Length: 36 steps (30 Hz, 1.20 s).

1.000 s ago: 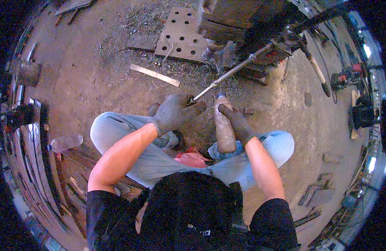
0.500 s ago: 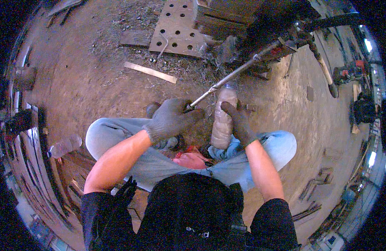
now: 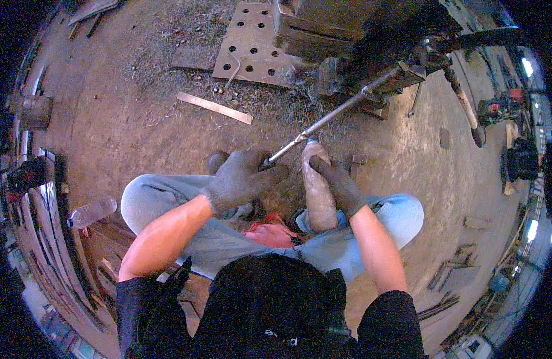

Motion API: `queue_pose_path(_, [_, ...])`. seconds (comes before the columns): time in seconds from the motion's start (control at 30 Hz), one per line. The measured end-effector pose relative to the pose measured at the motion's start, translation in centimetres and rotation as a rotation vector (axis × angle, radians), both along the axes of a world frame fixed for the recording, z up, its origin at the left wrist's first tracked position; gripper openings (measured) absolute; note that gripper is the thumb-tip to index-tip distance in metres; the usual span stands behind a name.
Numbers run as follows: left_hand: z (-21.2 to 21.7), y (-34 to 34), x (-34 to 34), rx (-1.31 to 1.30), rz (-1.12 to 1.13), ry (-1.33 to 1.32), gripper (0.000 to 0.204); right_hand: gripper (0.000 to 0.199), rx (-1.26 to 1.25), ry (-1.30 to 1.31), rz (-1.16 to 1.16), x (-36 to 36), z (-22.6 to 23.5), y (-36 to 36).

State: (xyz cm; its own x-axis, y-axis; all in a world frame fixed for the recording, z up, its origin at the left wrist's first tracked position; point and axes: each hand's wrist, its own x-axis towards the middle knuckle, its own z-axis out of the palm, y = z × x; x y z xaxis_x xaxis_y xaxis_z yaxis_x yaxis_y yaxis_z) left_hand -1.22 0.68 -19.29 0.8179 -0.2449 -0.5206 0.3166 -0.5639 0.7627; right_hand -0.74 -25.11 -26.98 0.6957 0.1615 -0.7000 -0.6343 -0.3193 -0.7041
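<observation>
My left hand (image 3: 243,176), in a dark grey knit glove, is closed round the near end of a long metal rod (image 3: 333,115). The rod slants up to the far right, where it meets a dark metal assembly. In my gloved right hand (image 3: 343,188) is a cloudy plastic bottle (image 3: 318,194) with a blue cap, gripped from its right side. The bottle's capped end points away from me, close to the rod; whether they touch I cannot tell. Its lower end is between my legs, by a red cloth (image 3: 273,232).
Ahead lies a metal plate with round holes (image 3: 243,39), beside a thin bent rod. A flat pale strip (image 3: 215,107) rests on the dirt floor. To my left are a clear bottle (image 3: 93,212) and long metal bars (image 3: 52,239). A dark heavy block (image 3: 315,30) stands beyond the rod.
My right hand has drawn the bottle toward me and tilted it, its capped end swinging left. My left hand has shifted slightly left and nearer, still on the rod.
</observation>
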Motion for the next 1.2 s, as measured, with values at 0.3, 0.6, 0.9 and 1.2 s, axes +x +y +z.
queue_pose_path(0.3, [-0.8, 0.0, -0.1, -0.127, 0.017, -0.009, 0.047, 0.068, 0.121, 0.027, -0.143, -0.6, -0.6, 0.6])
queue_pose_path(0.6, [0.1, 0.2, 0.4, 0.012, -0.04, -0.033, 0.047, 0.064, 0.109, -0.143, -0.257, -0.6, -0.8, 0.6])
queue_pose_path(0.9, [-1.9, 0.2, -0.5, -0.207, 0.029, -0.072, 0.046, 0.064, 0.084, 0.103, -0.093, 0.1, -1.9, -0.2])
queue_pose_path(1.2, [0.2, 0.1, 0.3, -0.066, -0.017, -0.07, 0.045, 0.066, 0.071, -0.034, -0.04, 0.1, -2.9, -0.6])
